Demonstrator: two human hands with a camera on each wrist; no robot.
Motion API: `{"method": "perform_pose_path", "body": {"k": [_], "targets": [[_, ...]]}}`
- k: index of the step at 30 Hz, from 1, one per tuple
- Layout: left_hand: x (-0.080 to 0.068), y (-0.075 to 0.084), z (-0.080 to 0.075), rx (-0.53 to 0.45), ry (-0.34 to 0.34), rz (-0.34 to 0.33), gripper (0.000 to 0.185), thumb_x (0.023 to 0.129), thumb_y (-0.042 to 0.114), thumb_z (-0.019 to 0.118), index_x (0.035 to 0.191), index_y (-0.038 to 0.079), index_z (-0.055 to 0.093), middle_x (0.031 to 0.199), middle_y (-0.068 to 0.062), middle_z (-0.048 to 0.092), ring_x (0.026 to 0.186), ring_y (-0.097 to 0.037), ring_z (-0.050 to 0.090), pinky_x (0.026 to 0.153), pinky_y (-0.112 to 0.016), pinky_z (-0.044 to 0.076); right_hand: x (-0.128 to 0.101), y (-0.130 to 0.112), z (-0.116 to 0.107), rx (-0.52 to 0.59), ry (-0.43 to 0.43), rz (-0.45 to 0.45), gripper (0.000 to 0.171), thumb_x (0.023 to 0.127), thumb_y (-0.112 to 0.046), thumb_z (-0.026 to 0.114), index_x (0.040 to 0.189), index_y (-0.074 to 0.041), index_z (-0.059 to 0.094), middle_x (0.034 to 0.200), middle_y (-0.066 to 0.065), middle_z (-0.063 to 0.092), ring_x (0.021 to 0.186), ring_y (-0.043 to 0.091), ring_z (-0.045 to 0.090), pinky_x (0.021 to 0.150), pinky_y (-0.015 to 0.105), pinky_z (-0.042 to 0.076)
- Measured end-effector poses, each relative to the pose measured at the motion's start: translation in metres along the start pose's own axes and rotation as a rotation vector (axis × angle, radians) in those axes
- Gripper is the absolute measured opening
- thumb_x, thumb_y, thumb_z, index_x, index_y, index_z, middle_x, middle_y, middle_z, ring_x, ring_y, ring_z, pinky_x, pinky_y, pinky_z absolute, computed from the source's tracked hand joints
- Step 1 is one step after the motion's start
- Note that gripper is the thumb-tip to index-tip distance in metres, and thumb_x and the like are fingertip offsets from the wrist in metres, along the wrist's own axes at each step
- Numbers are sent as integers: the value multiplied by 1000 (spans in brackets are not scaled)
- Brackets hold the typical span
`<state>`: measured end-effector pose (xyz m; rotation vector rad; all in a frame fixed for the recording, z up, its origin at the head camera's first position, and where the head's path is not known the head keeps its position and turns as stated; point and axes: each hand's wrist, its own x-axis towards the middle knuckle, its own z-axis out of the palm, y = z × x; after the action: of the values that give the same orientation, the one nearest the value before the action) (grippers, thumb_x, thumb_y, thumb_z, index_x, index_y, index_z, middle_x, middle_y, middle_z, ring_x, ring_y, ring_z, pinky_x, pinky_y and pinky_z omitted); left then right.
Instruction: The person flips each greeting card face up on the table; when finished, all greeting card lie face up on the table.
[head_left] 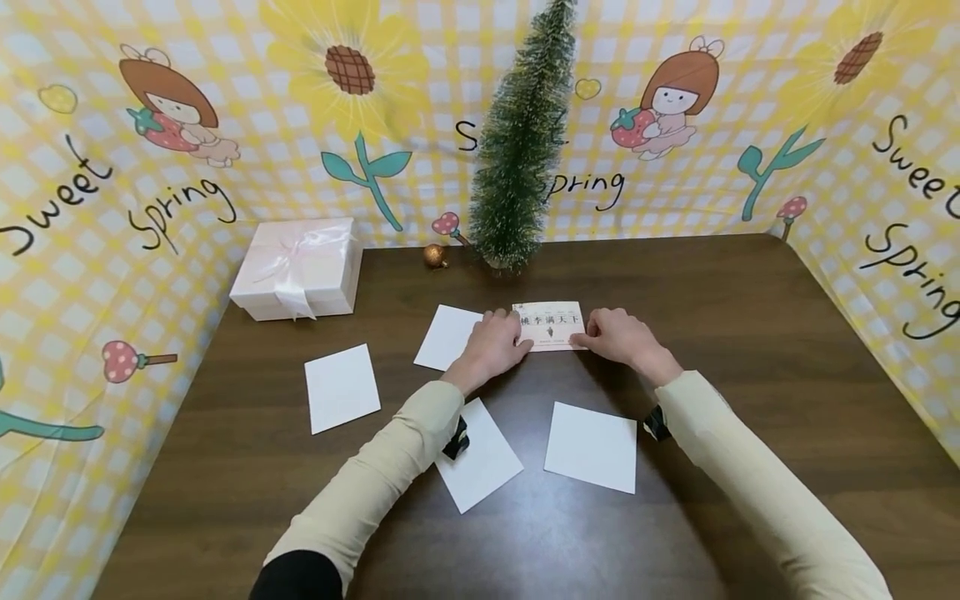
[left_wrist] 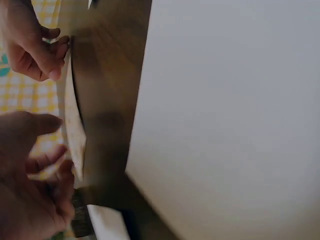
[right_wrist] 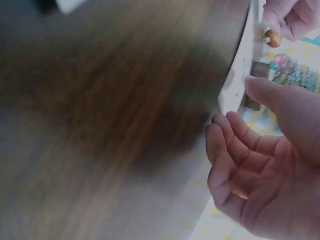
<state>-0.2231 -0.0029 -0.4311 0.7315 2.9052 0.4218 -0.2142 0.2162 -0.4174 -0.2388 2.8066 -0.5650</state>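
A small printed card (head_left: 553,326) with dark characters and a little drawing lies toward the back of the brown table. My left hand (head_left: 495,343) is at its left end, thumb over the near corner and curled fingers along the edge. At the opposite end, my right hand (head_left: 621,337) pinches the card between thumb and fingers. The right wrist view shows that thumb (right_wrist: 262,92) against the card's face. From the left wrist, the card (left_wrist: 75,135) appears edge-on and slightly bowed between both hands. One white square card (head_left: 446,337) is partly covered by my left hand.
More white cards lie at the left (head_left: 342,389), under my left forearm (head_left: 480,458), and front centre (head_left: 591,447). Behind stand a ribboned white gift box (head_left: 300,267), a gold bauble (head_left: 434,256) and a small green tree (head_left: 520,150). A yellow checked cloth (head_left: 420,175) surrounds the table.
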Motion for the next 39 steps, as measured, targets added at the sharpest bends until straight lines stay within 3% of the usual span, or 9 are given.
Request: {"method": "perform_pose_path", "body": {"k": [3, 8, 14, 19, 24, 34, 39], "targets": [[-7, 2, -3, 74, -2, 170, 19, 97, 25, 59, 96, 6, 61, 101, -11, 61, 96, -29, 56, 81, -43, 47, -8, -4, 1, -20, 37, -91, 29, 93, -32, 65, 95, -4, 61, 74, 5, 59, 60, 18, 52, 55, 31, 42], [-23, 11, -6, 252, -43, 433, 20, 100, 21, 52, 114, 10, 60, 115, -5, 59, 107, -24, 52, 84, -39, 44, -28, -7, 6, -129, 141, -315, 32, 91, -29, 69, 106, -1, 63, 92, 10, 65, 76, 22, 61, 68, 41, 51], [-50, 25, -3, 370, -76, 597, 34, 99, 18, 51, 132, 13, 57, 133, 0, 56, 120, -19, 48, 93, -37, 42, -55, -4, 16, -243, 204, -579, 42, 88, -25, 73, 117, 3, 62, 111, 17, 64, 98, 32, 64, 84, 46, 52], [-69, 29, 1, 428, -91, 642, 41, 97, 16, 55, 138, 15, 54, 140, 1, 54, 128, -18, 46, 97, -36, 41, -81, -3, 21, -283, 183, -660, 54, 87, -29, 74, 126, 6, 59, 127, 21, 60, 114, 35, 60, 93, 48, 49], [-81, 30, 5, 471, -77, 676, 45, 92, 15, 61, 136, 16, 56, 139, 4, 54, 129, -18, 46, 96, -35, 40, -107, -3, 24, -306, 125, -669, 64, 85, -34, 75, 132, 6, 56, 135, 22, 56, 120, 35, 57, 95, 48, 48], [-88, 33, 12, 469, -116, 647, 42, 91, 14, 62, 133, 18, 59, 138, 6, 56, 126, -16, 47, 91, -33, 40, -141, -4, 28, -342, 2, -595, 88, 73, -46, 82, 134, 9, 51, 141, 26, 48, 126, 41, 49, 99, 53, 42], [-88, 35, 12, 460, -122, 640, 41, 91, 14, 63, 132, 18, 60, 137, 7, 56, 126, -16, 46, 90, -33, 40, -144, -3, 32, -414, -12, -592, 80, 74, -42, 82, 129, 9, 55, 135, 25, 54, 122, 39, 54, 98, 50, 44]]}}
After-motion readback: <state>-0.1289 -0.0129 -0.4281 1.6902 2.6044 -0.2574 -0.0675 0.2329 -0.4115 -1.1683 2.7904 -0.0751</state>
